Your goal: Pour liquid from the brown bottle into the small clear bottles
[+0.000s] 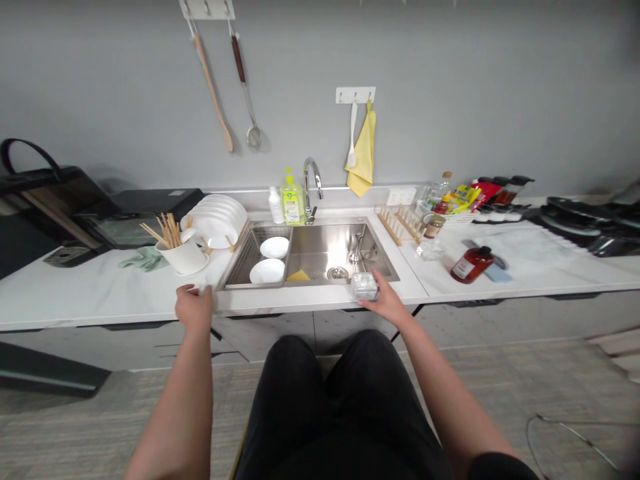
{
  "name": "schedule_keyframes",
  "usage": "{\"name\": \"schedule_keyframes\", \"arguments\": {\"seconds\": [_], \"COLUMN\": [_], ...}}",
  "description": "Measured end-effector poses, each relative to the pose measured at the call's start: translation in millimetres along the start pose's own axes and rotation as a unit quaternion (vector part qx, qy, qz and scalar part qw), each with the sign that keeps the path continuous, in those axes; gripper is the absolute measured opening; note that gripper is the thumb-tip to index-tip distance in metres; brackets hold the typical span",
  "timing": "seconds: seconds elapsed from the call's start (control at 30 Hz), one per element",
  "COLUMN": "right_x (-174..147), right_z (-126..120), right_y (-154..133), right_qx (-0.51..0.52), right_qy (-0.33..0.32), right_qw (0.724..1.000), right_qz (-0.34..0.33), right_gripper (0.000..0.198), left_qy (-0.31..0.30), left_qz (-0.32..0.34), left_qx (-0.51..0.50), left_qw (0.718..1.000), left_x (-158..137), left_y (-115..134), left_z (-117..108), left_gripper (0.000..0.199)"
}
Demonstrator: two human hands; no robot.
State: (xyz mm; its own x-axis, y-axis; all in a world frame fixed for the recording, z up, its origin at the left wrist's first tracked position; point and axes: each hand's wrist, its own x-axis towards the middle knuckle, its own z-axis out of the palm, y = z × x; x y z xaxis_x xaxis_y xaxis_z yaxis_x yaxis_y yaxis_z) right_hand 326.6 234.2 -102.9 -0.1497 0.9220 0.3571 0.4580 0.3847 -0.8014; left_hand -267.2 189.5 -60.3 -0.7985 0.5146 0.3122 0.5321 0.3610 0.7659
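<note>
My right hand (387, 300) is closed around a small clear box (365, 287), held at the front edge of the sink (320, 247). Whatever is inside the box is too unclear to name. On the other side, my left hand (194, 307) hovers at the counter's front edge with its fingers curled in. A small whitish blur shows at its fingertips, and I cannot make out what it is. Behind that hand stands a white utensil holder (184, 259) with several chopsticks. Two white bowls (267, 271) sit in the sink's left part, and a yellow sponge (299, 275) lies beside them.
White plates (215, 220) stand in a rack left of the sink. Behind it are a faucet (311, 190) and a green soap bottle (293, 200). To the right are a wooden rack (400, 225), a brown bottle (471, 265) lying tilted, and a basket of condiments (460, 217).
</note>
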Motion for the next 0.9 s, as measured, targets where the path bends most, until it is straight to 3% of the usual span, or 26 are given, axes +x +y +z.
{"name": "schedule_keyframes", "arguments": {"seconds": [0.07, 0.13, 0.23, 0.33, 0.47, 0.67, 0.83, 0.9], "right_x": [7.2, 12.1, 14.9, 15.0, 14.5, 13.3, 11.7, 11.5], "right_z": [-3.9, -5.9, -4.5, -0.5, 1.8, 0.3, 0.8, 1.0], "right_y": [2.8, 5.7, 8.6, 8.6, 7.1, 9.5, 8.9, 7.3], "right_qx": [0.007, 0.021, 0.043, 0.058, 0.046, 0.011, -0.008, -0.009], "right_qy": [-0.016, -0.032, -0.043, -0.031, -0.014, -0.020, -0.009, -0.005], "right_qw": [1.000, 0.999, 0.998, 0.998, 0.999, 1.000, 1.000, 1.000], "right_qz": [-0.004, -0.010, -0.002, 0.017, 0.012, 0.010, 0.009, 0.006], "right_gripper": [0.122, 0.116, 0.101, 0.093, 0.090, 0.090, 0.092, 0.092], "left_qy": [0.005, -0.037, -0.241, -0.373, -0.399, -0.394, -0.439, -0.445], "left_qz": [0.013, 0.044, 0.134, 0.226, 0.342, 0.446, 0.523, 0.530], "left_qx": [-0.054, -0.186, -0.319, -0.286, -0.181, -0.054, -0.013, -0.012], "left_qw": [0.998, 0.981, 0.907, 0.853, 0.832, 0.802, 0.731, 0.722], "left_x": [-18.6, -51.8, -117.9, -175.4, -209.8, -215.6, -229.1, -235.3], "left_y": [21.7, 56.6, 123.9, 189.6, 251.4, 292.0, 311.5, 315.3], "left_z": [1.7, 8.9, 26.7, 46.5, 70.0, 88.5, 104.0, 111.8], "left_gripper": [0.037, 0.036, 0.039, 0.035, 0.029, 0.021, 0.019, 0.019]}}
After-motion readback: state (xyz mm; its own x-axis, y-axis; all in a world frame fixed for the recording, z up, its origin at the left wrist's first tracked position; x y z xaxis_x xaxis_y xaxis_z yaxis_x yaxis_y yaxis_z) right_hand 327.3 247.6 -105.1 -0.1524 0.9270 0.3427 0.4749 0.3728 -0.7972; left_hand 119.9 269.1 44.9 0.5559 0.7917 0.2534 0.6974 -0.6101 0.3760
